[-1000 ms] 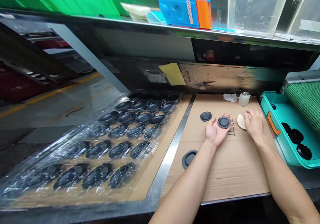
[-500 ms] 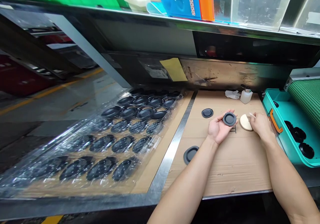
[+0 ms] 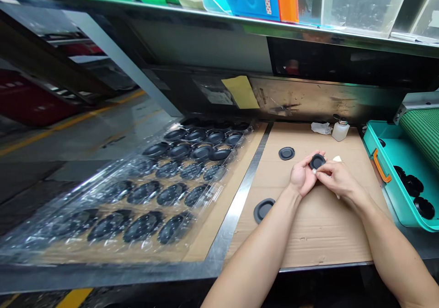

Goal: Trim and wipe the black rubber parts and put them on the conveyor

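Note:
My left hand [image 3: 302,176] cradles a black rubber disc [image 3: 317,161] between fingers and thumb. My right hand [image 3: 338,179] has come up against it, pinching a thin swab whose white tip [image 3: 313,172] touches the disc's underside edge. Behind my right fingers, a cream round pad [image 3: 338,159] lies on the cardboard sheet [image 3: 325,239], mostly hidden. Two more black discs lie loose on the sheet, one [image 3: 286,153] just beyond my left hand and one [image 3: 263,210] near the sheet's left edge.
A plastic-wrapped tray of black discs [image 3: 164,184] lies left beyond a metal strip [image 3: 233,212]. A white pump bottle [image 3: 340,130] and crumpled tissue [image 3: 320,128] stand at the back. A teal tray with black parts [image 3: 384,161] sits right, below a green belt [image 3: 421,138].
My right hand has moved left from beside the cream pad to the disc, bringing the swab to it. My left hand has turned the disc and drawn slightly nearer my right hand.

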The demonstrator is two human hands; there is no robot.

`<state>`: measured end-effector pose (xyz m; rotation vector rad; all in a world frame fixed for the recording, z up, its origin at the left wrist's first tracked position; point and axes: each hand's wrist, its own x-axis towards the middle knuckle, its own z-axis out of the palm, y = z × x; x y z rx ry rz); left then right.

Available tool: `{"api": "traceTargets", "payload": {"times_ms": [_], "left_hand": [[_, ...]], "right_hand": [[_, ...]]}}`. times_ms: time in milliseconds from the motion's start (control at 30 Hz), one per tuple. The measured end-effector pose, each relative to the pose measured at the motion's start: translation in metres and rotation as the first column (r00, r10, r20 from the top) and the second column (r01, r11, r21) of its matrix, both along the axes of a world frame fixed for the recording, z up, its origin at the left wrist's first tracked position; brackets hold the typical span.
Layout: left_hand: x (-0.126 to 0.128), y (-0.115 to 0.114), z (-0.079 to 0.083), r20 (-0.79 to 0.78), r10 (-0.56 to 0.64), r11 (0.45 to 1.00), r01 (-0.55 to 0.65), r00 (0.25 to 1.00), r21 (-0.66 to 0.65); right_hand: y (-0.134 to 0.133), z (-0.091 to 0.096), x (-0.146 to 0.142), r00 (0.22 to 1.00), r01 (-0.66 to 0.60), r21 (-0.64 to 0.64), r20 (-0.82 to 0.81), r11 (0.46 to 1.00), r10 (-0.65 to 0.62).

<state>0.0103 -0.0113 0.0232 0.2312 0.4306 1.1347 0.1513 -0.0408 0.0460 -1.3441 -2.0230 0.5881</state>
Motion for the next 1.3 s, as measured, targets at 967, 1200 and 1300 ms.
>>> {"api": "traceTargets", "payload": {"times_ms": [967, 1200, 1300], "left_hand": [[-0.003, -0.002, 0.005, -0.055, -0.109, 0.991, 0.105, 0.992, -0.084], [0.002, -0.008, 0.003, -0.190, -0.195, 0.979, 0.204, 0.962, 0.027], [-0.005, -0.005, 0.007, -0.073, -0.216, 0.976, 0.215, 0.974, -0.022]], "right_hand": [[0.014, 0.000, 0.012, 0.904, 0.279, -0.056, -0.321, 0.959, -0.282], [0.016, -0.001, 0.028, 0.883, 0.423, 0.098, 0.182, 0.901, -0.434], [0.021, -0.002, 0.046, 0.736, 0.573, 0.141, 0.346, 0.807, -0.582]]}}
